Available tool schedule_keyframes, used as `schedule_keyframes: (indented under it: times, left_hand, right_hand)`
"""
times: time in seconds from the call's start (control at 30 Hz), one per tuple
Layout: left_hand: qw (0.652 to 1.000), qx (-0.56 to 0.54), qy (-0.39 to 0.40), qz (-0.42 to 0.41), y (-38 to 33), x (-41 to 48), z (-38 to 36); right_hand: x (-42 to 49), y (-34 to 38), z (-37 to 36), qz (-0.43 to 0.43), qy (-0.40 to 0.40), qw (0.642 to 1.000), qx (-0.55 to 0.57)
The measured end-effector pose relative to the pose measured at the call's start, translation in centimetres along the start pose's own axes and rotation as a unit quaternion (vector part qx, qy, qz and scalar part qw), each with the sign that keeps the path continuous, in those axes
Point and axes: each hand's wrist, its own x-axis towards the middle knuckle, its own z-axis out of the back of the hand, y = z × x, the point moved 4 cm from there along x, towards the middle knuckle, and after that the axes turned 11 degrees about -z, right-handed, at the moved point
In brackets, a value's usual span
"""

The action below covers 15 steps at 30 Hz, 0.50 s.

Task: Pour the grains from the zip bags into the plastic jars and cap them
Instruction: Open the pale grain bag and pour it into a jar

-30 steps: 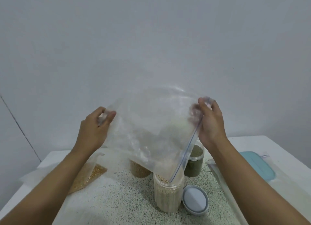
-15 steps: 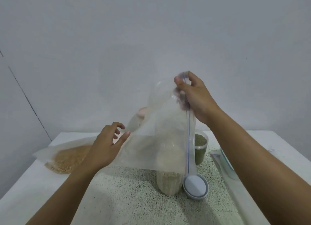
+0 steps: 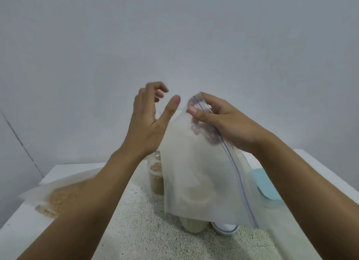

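Note:
My right hand (image 3: 219, 121) pinches the zip corner of a clear, nearly empty zip bag (image 3: 202, 174), which hangs down over a plastic jar of pale grains (image 3: 194, 225). Only the base of that jar shows below the bag. My left hand (image 3: 149, 123) is raised just left of the bag's top, fingers spread, holding nothing. A white round jar cap (image 3: 226, 229) lies beside the jar at its right. Behind and to the left stands an uncapped jar of brown grains (image 3: 156, 177).
A zip bag with tan grains (image 3: 56, 199) lies flat at the table's left edge. A light blue lid (image 3: 267, 184) rests at the right. A speckled mat (image 3: 147, 230) covers the white table's middle. A grey wall rises behind.
My left hand has let go of the bag's lower corner and risen beside its top. My right hand keeps the zip corner, and the bag now hangs straight over the jar.

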Motion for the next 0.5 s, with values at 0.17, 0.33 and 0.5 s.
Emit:
schedule_keyframes:
  times: [0.17, 0.33, 0.5]
  left_hand:
    - [0.99, -0.062, 0.124, -0.003, -2.2, 1.4, -2.8]
    - [0.958, -0.15, 0.232, 0.076, -4.3, 2.6, -6.2]
    - [0.936, -0.206, 0.27, 0.089, -6.2, 3.4, -11.1]
  right_hand:
    - [-1.7, -0.8, 1.7, 0.008, 0.001, 1.0, -0.017]
    - [-3.2, -1.8, 6.0, 0.023, -0.024, 0.999, -0.017]
    - [-4.5, -4.1, 10.6, 0.024, -0.002, 1.0, -0.011]
